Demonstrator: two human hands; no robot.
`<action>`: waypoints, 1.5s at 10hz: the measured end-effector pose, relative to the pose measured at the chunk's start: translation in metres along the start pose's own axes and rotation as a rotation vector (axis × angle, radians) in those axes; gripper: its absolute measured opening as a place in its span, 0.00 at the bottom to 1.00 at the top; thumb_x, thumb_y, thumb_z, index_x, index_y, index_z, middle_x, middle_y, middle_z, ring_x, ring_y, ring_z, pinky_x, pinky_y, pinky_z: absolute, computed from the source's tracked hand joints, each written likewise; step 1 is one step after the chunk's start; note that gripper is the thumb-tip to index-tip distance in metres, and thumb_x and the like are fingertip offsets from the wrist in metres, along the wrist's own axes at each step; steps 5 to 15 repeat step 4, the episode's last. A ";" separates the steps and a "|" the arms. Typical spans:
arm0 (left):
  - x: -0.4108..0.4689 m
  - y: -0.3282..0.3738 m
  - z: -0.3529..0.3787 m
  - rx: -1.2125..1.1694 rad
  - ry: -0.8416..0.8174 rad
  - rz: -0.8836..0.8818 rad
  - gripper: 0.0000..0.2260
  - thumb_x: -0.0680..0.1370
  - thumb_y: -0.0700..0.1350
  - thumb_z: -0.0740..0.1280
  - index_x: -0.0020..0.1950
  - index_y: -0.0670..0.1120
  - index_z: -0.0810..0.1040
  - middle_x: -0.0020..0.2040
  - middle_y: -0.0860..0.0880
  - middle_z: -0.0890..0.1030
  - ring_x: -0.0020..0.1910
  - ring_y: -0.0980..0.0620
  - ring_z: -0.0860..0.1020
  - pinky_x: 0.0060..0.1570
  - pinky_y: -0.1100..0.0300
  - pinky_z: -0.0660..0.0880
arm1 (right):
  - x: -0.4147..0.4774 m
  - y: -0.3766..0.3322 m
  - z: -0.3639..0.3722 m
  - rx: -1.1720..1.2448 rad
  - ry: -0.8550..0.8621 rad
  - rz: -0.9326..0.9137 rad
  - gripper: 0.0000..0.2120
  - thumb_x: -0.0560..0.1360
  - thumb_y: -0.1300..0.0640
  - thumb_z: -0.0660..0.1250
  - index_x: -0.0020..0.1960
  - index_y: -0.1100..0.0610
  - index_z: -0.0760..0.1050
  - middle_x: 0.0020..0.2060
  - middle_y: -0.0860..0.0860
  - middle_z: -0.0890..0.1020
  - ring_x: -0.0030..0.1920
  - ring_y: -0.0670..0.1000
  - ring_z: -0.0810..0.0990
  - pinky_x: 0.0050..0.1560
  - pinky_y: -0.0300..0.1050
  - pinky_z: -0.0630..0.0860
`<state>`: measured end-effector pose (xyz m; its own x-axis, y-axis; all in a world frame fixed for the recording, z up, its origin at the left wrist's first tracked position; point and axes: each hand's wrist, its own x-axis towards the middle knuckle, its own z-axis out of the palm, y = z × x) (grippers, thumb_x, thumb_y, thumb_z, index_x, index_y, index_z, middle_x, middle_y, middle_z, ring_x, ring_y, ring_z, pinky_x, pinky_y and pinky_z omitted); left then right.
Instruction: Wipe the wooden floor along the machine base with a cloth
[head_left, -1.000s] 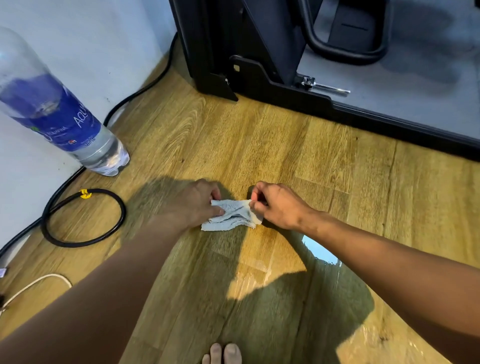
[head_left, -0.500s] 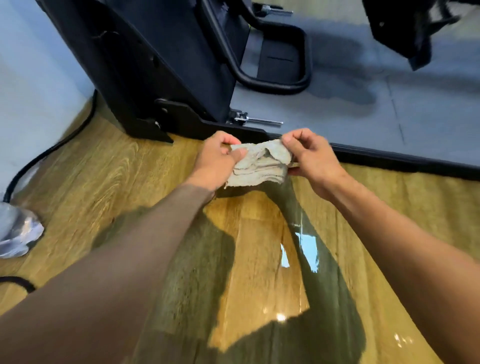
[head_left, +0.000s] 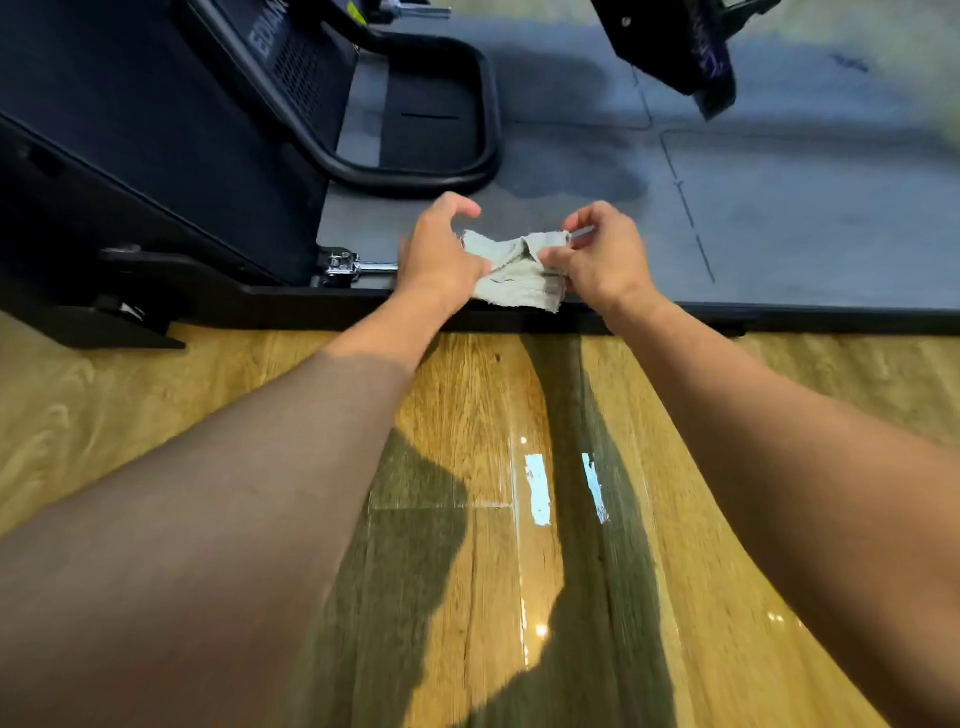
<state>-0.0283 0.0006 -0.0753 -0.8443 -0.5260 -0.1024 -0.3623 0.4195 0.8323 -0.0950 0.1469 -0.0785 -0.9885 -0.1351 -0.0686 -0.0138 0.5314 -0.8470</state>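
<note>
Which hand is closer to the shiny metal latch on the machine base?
Left. The left hand is just right of the metal latch; the right hand is farther right, across the cloth.

Pale, crumpled cloth (head_left: 511, 271) hangs above the black machine base (head_left: 311, 302) — clear of the glossy wooden floor (head_left: 470, 395).

Wooden floor (head_left: 493, 395) gleams glossy in the foreground; grey mat (head_left: 805, 218) lies beyond.

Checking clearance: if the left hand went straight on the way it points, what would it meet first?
Probably the grey mat, close beside the black loop bar; the left hand holds the cloth raised, so depth is unclear.
</note>
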 end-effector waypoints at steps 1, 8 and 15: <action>0.006 -0.006 0.008 0.294 -0.016 0.141 0.13 0.74 0.40 0.71 0.56 0.52 0.79 0.59 0.47 0.73 0.59 0.46 0.73 0.55 0.61 0.67 | 0.006 0.007 0.005 -0.197 0.036 -0.113 0.09 0.69 0.56 0.73 0.47 0.55 0.76 0.38 0.51 0.80 0.42 0.51 0.77 0.45 0.41 0.74; -0.010 -0.003 -0.006 0.521 -0.099 0.191 0.15 0.78 0.45 0.67 0.64 0.55 0.77 0.63 0.45 0.70 0.64 0.43 0.66 0.63 0.51 0.66 | 0.001 0.014 0.004 -0.293 0.036 -0.104 0.13 0.76 0.53 0.65 0.60 0.52 0.77 0.54 0.56 0.80 0.56 0.55 0.78 0.59 0.44 0.72; -0.010 -0.003 -0.006 0.521 -0.099 0.191 0.15 0.78 0.45 0.67 0.64 0.55 0.77 0.63 0.45 0.70 0.64 0.43 0.66 0.63 0.51 0.66 | 0.001 0.014 0.004 -0.293 0.036 -0.104 0.13 0.76 0.53 0.65 0.60 0.52 0.77 0.54 0.56 0.80 0.56 0.55 0.78 0.59 0.44 0.72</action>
